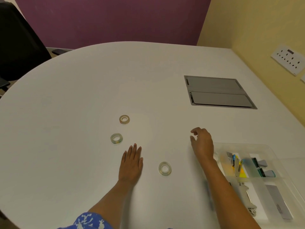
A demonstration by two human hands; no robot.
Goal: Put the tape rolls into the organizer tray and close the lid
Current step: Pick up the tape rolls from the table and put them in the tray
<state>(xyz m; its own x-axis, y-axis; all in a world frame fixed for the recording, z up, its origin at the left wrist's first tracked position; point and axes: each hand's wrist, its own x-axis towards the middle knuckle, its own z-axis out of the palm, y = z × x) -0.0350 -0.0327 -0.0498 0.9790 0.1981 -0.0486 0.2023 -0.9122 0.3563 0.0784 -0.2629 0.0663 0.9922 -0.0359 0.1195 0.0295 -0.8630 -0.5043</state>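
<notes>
Three clear tape rolls lie flat on the white table: a far roll [124, 119], a middle-left roll [116, 138] and a near roll [164, 168]. My left hand [131, 162] rests flat on the table, fingers together, just below and right of the middle-left roll, holding nothing. My right hand [202, 142] hovers with curled, parted fingers and is empty, at the left end of the clear plastic organizer tray [270, 149]. What looks like another tape roll [216, 155] shows faintly inside the tray beside my right wrist. No lid can be made out separately.
The tray's compartments hold several stationery items, among them a stapler [247, 199] and a grey flat piece [277, 202]. A grey cable hatch [217, 91] is set into the table at the far right. A wall socket panel [288, 61] is at right, a black chair [18, 43] at far left.
</notes>
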